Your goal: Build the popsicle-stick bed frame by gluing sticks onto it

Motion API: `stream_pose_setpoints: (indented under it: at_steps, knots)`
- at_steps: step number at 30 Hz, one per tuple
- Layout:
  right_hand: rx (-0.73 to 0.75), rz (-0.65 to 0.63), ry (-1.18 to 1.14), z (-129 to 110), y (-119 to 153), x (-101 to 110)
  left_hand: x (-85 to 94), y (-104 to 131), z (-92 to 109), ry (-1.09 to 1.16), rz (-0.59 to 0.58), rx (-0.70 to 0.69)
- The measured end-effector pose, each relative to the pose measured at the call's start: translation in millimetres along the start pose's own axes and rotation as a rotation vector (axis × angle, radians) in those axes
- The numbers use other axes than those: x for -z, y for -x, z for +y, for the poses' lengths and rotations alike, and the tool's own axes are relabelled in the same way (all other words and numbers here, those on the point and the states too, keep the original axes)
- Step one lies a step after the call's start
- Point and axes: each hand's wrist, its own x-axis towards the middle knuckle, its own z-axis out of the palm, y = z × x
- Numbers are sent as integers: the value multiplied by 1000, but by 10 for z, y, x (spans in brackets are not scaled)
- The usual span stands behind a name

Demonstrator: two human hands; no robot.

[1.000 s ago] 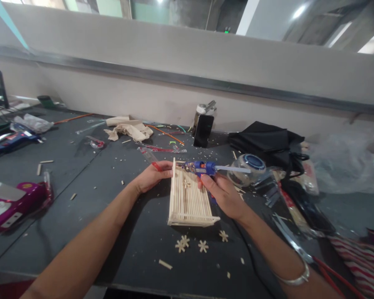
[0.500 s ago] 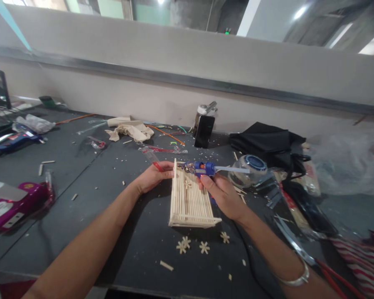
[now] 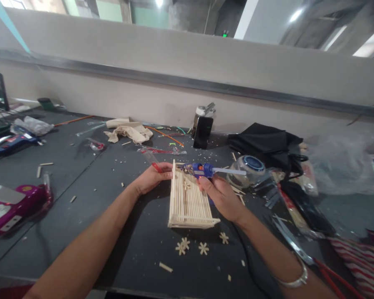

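Note:
A small frame of pale wooden sticks (image 3: 191,199) is held tilted above the dark table, a star-shaped stick piece (image 3: 186,185) on its slatted face. My left hand (image 3: 154,177) grips the frame's upper left edge, fingertips partly hidden behind it. In my right hand (image 3: 221,193) is a blue glue gun (image 3: 202,169) with a clear glue stick out of its back; its nozzle points left over the top of the frame. Several star-shaped stick pieces (image 3: 203,248) lie on the table below the frame.
Behind the frame a phone (image 3: 202,132) stands upright. To the right are a clear jar (image 3: 247,171), black cloth (image 3: 264,143), scissors (image 3: 294,245) and plastic bags. A purple device (image 3: 15,207) sits at the left, beige cloth (image 3: 129,131) at the back. A cord hangs below my right hand.
The whole view has shifted slightly. Both hands, the frame and the glue gun keep nearly the same positions relative to each other.

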Motion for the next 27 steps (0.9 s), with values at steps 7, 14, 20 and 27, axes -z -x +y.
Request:
stream_pose_setpoints:
  at_steps: [7,14,20,27]
  knots:
    - [7,-2,-5,-3,4,3,12,-2,-6,14,9,14]
    - [7,-3,-16,16,11,0,0,3,10,17,3,4]
    - [-4,1,-27,20,37,16,0,-1,5,13,5,-7]
    - [11,16,-19,21,44,20,-20,0,29,68,-11,12]
